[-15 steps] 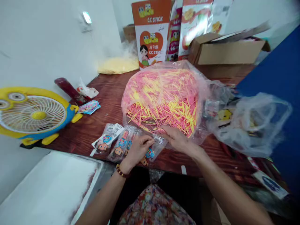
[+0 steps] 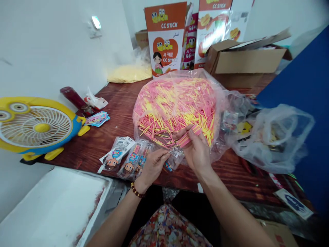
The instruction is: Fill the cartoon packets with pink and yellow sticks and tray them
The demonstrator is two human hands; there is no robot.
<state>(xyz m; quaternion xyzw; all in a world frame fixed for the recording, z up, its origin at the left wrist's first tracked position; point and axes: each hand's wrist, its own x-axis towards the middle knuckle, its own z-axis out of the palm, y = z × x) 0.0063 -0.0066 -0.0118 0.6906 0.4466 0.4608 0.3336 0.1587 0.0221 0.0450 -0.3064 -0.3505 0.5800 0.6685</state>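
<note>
My right hand (image 2: 199, 152) is wrapped round a bundle of pink and yellow sticks (image 2: 189, 136) at the near edge of a large clear bag (image 2: 177, 92) full of loose sticks. To its left, my left hand (image 2: 153, 164) pinches the top of a small printed plastic packet (image 2: 175, 158). The packet lies low between the hands, partly hidden by the left one. Left of that hand, several printed packets (image 2: 132, 159) lie side by side on the brown table (image 2: 117, 120).
A yellow and blue fan (image 2: 42, 127) stands at the left, near a dark red bottle (image 2: 74, 97). Orange and white boxes (image 2: 167, 44) and an open carton (image 2: 248, 61) stand behind. A white plastic bag (image 2: 280, 137) lies at the right.
My right hand has lifted and turned, bringing the stick bundle into view. My left hand stays close to the packet, which now shows less beneath it.
</note>
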